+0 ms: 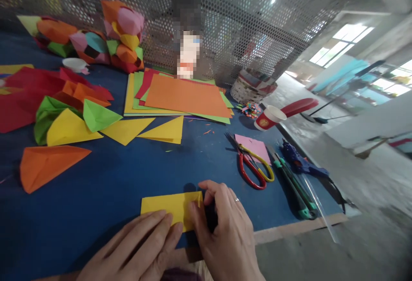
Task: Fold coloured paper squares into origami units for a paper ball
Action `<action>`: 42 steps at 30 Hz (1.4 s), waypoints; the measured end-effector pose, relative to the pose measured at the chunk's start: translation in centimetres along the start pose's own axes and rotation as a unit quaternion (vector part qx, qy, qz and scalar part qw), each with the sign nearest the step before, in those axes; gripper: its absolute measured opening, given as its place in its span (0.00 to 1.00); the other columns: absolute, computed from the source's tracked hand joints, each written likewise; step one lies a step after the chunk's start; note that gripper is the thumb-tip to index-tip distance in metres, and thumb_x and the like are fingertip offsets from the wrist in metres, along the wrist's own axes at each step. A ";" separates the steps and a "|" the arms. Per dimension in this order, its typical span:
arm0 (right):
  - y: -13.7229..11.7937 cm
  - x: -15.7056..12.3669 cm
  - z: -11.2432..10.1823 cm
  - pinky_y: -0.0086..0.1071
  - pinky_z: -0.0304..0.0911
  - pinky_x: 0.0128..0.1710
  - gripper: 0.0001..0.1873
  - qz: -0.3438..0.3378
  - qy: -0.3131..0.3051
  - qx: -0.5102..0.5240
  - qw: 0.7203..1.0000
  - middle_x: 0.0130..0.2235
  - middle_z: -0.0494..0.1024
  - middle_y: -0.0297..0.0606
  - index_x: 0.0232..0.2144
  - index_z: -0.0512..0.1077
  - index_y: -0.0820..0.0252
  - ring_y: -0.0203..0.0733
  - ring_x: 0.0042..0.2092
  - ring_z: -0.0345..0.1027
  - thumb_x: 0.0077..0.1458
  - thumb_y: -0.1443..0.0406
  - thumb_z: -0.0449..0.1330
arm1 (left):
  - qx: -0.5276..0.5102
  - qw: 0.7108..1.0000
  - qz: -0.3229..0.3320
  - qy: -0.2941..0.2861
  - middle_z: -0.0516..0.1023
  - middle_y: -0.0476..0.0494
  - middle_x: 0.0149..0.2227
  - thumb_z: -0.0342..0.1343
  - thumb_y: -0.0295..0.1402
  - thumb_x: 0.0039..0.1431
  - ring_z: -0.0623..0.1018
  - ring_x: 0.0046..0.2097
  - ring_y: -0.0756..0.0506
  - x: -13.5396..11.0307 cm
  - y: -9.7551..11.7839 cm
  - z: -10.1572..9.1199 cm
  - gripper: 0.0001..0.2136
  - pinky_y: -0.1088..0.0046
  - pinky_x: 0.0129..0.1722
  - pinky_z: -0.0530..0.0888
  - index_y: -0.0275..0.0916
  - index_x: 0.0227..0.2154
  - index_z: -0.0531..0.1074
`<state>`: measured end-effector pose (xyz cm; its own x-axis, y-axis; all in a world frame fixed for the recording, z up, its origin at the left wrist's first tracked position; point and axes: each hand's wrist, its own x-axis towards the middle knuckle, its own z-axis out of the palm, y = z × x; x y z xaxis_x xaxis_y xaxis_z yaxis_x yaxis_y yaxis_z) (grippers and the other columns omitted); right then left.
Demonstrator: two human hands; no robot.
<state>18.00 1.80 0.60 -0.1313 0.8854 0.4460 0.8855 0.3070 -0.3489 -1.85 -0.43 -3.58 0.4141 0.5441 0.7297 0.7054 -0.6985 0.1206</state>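
A folded yellow paper (161,203) lies near the front edge of the blue surface (122,182), under both hands. The left hand (138,244) rests flat across its lower left side, the grip loose and fingers stretched out. The right hand (227,225) sits at the right end, its grip narrow: the thumb touches the paper and the forefinger curls near the upper corner, a small gap between them. To the right, scissors (242,148) partly cover a pink paper (257,142), with a blue glue gun (302,163) beyond. Farther back lies a paper stack (189,96).
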 end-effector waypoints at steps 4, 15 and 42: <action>-0.3 0.4 -0.4 0.32 0.65 0.33 0.08 0.018 0.019 0.013 1.000 0.34 0.73 0.34 0.47 0.69 0.57 0.41 0.33 0.70 0.68 0.61 0.54 | 0.005 1.000 0.016 -0.020 0.81 0.49 0.51 0.40 0.30 0.74 0.74 0.59 0.47 -0.3 -0.2 0.0 0.20 0.70 0.70 0.57 0.40 0.51 0.78; -0.5 1.2 0.0 0.33 0.58 0.30 0.16 0.040 0.022 -0.023 0.999 0.28 0.72 0.33 0.29 0.65 0.55 0.41 0.29 0.68 0.71 0.58 0.53 | -0.015 0.999 0.009 -0.027 0.81 0.49 0.51 0.37 0.33 0.76 0.73 0.58 0.48 -0.4 -0.2 0.2 0.21 0.71 0.70 0.56 0.40 0.50 0.78; -1.0 -0.4 0.1 0.38 0.67 0.38 0.11 0.012 0.009 -0.012 1.000 0.40 0.75 0.40 0.47 0.65 0.56 0.47 0.40 0.71 0.67 0.58 0.58 | 0.009 1.000 0.018 -0.006 0.80 0.46 0.52 0.40 0.28 0.73 0.73 0.60 0.46 -0.4 0.1 0.1 0.19 0.68 0.69 0.60 0.38 0.49 0.78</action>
<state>17.07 1.14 0.65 -0.1016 0.8863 0.4519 0.8985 0.2768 -0.3408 -1.88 -0.64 -3.95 0.4452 0.5248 0.7255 0.7001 -0.7091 0.0833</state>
